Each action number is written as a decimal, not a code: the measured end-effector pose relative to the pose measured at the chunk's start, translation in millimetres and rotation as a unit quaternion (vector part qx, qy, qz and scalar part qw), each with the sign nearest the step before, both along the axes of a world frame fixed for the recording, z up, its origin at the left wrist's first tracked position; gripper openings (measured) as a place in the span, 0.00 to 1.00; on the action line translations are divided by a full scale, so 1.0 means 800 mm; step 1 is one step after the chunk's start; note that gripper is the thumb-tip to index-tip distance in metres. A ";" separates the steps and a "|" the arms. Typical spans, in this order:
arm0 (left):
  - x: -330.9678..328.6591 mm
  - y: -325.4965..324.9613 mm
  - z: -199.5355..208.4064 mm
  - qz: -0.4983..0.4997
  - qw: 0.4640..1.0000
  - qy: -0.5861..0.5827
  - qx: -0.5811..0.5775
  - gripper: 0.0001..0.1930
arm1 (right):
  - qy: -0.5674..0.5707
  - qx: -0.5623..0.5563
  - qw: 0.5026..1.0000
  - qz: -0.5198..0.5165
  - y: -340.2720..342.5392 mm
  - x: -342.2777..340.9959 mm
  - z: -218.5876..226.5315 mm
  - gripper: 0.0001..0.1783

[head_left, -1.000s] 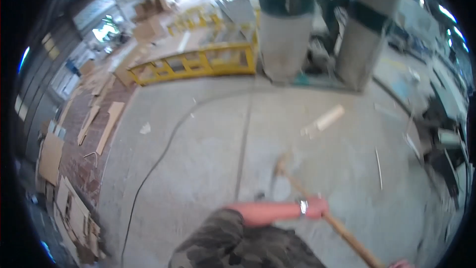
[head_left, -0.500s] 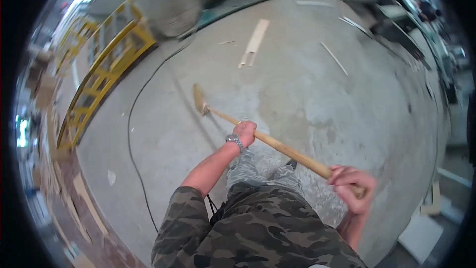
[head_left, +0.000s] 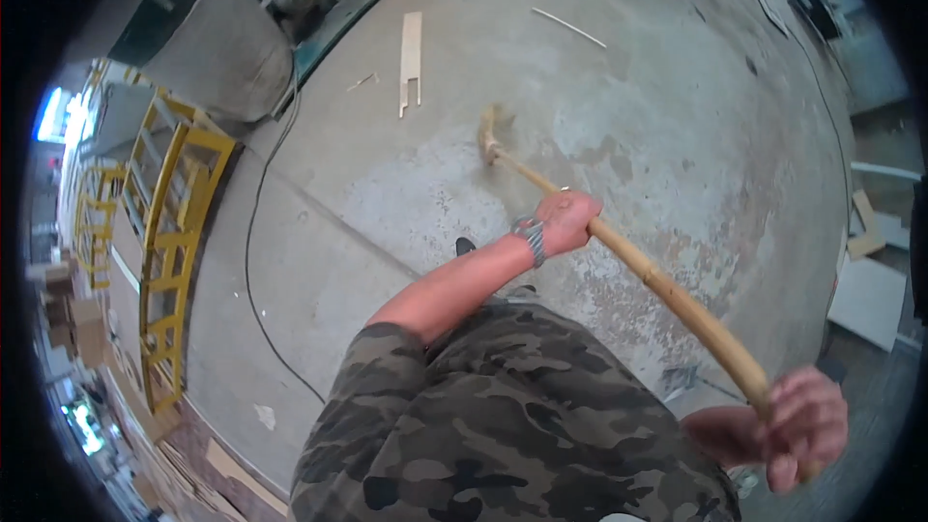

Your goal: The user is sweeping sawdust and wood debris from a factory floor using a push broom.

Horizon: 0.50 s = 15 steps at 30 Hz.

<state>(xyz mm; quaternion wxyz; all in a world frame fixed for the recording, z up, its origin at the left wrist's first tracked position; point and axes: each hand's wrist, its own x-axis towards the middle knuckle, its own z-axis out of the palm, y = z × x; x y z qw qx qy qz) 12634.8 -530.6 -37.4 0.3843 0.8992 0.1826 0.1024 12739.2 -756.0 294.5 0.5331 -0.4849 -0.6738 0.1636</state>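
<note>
A broom point(head_left: 677, 302) with a long pale wooden handle slants across in front of me. My left hand point(head_left: 568, 220), with a watch on its wrist, is wrapped round the handle partway down. Near the top end, my right hand point(head_left: 807, 420) grips the handle at the lower right, slightly smeared by motion. The broom's straw-coloured head point(head_left: 490, 132) is at floor level, ahead of my feet, and looks blurred.
A notched wooden board point(head_left: 411, 58) lies on the concrete floor with a thin strip point(head_left: 570, 27) to its right. A black cable point(head_left: 249, 256) runs along the left, beside a yellow metal frame point(head_left: 172, 251). Large grey bags point(head_left: 217, 53) stand at the far left.
The broom head has swung to the right across the floor, and both hands have moved right with the handle. My view has turned, so the board and yellow frame appear farther left.
</note>
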 end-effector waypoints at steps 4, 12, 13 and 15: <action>-0.030 -0.018 0.024 -0.047 0.996 0.043 0.056 0.02 | 0.170 0.030 0.984 0.034 -0.065 0.036 -0.030 0.14; -0.005 -0.095 -0.112 -0.132 0.980 0.152 -0.005 0.04 | 0.398 0.015 0.895 -0.203 -0.103 0.030 -0.132 0.08; 0.016 -0.109 -0.109 -0.121 0.980 0.156 -0.011 0.03 | 0.400 0.014 0.894 -0.203 -0.115 0.035 -0.124 0.08; 0.052 -0.121 -0.095 -0.112 0.985 0.128 -0.006 0.03 | 0.324 0.019 0.921 -0.214 -0.133 0.044 -0.104 0.08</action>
